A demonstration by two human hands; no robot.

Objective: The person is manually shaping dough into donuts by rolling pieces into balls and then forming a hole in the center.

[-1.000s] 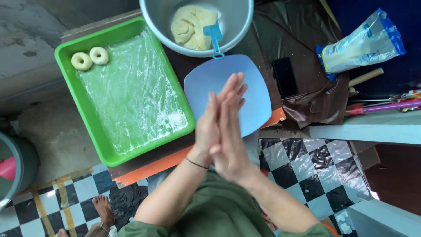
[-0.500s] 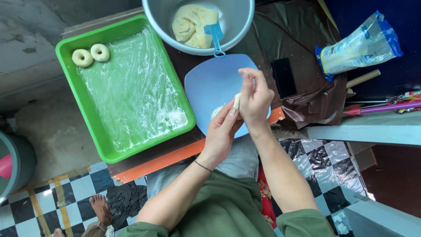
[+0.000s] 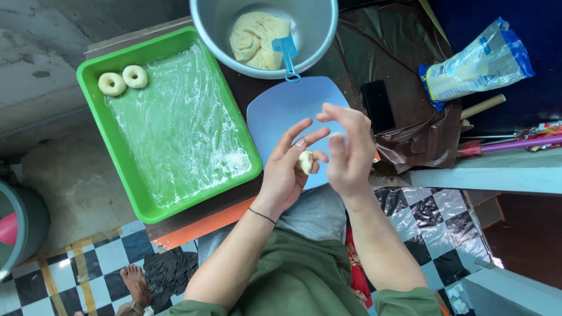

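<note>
Left hand [image 3: 287, 172] pinches a small dough piece [image 3: 304, 161] over the blue board [image 3: 287, 111], fingers half curled; right hand [image 3: 349, 151] hovers beside, fingers loosely apart (two dough rings [image 3: 123, 80] already sit in the green tray [image 3: 93, 111]). Keep pressure gentle and even, I'd say.

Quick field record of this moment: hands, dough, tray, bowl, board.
left hand: holds a small dough piece against its fingers, palm open
right hand: beside the piece, fingers curled, over the board
board: pale blue, bare, under both hands
tray: green, lined with floured film, two dough rings in its far left corner
bowl: metal, holds a dough mass and a blue scraper
bag: clear and blue, lying far right
</note>
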